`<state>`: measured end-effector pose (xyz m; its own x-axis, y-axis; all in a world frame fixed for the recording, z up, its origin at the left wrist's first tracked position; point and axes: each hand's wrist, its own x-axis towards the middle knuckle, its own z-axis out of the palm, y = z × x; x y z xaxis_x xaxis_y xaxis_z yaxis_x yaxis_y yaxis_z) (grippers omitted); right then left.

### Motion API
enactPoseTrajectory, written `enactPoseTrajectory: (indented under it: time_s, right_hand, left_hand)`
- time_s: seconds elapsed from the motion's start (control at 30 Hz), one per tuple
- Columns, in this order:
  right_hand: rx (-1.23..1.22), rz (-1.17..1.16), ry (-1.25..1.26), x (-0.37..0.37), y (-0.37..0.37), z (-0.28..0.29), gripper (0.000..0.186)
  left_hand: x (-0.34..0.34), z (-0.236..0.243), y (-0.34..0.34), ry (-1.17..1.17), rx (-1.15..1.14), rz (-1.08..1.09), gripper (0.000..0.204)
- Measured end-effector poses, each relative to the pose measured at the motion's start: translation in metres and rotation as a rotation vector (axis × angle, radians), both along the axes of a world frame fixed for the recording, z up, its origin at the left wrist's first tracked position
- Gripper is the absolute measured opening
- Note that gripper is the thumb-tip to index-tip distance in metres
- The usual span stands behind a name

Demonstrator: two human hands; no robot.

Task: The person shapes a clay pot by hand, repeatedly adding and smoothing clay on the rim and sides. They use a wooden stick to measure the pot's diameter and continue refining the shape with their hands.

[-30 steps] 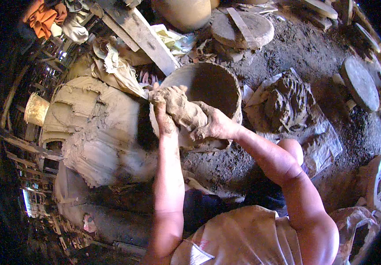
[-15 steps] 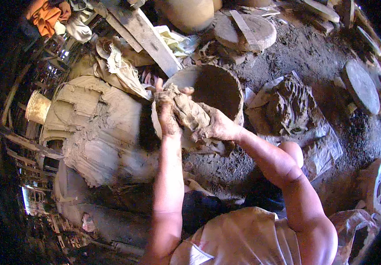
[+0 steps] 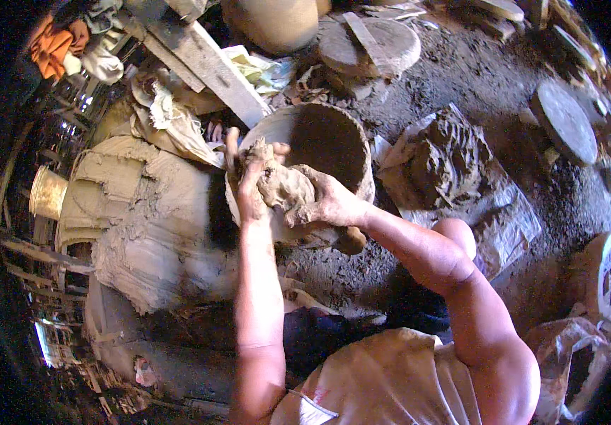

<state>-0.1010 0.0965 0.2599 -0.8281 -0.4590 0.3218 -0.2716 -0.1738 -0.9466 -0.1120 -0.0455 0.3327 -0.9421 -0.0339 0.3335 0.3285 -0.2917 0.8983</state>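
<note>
A lump of wet clay (image 3: 281, 183) is squeezed between my two hands above the near left rim of a wide, round clay pot (image 3: 362, 134). My left hand (image 3: 250, 188) cups the lump from its left side, thumb and fingertips showing around the upper end. From the right, my right hand (image 3: 330, 200) presses on it with bent fingers, smeared with clay. The pot's inside is dark. Left of the pot lies a large, flat-topped mass of pale clay (image 3: 171, 212) with scooped, ragged edges.
Right of the pot, a rough clay heap (image 3: 454, 159) sits on a plastic sheet (image 3: 507, 241). Beyond stand a round slab with a stick (image 3: 401, 46) and a large rounded pot (image 3: 270, 21). A wooden plank (image 3: 227, 78) slants toward the rim. A grey disc (image 3: 564, 120) leans at far right.
The clay lump looks more compact, and my right hand has pressed farther over it. The whole view has shifted, so the surroundings appear slightly farther left.
</note>
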Motion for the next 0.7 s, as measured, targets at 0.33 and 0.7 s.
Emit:
enactPoseTrajectory:
  time_s: [0.33,0.7]
  right_hand:
    - [0.138,-0.08,0.22,0.008,0.014,0.018,0.1]
    - [0.182,-0.225,0.092,0.014,0.004,0.012,0.086]
  left_hand:
    - [0.009,-0.001,-0.001,-0.02,-0.028,0.174,0.041]
    - [0.009,0.005,0.006,0.234,-0.366,0.155,0.033]
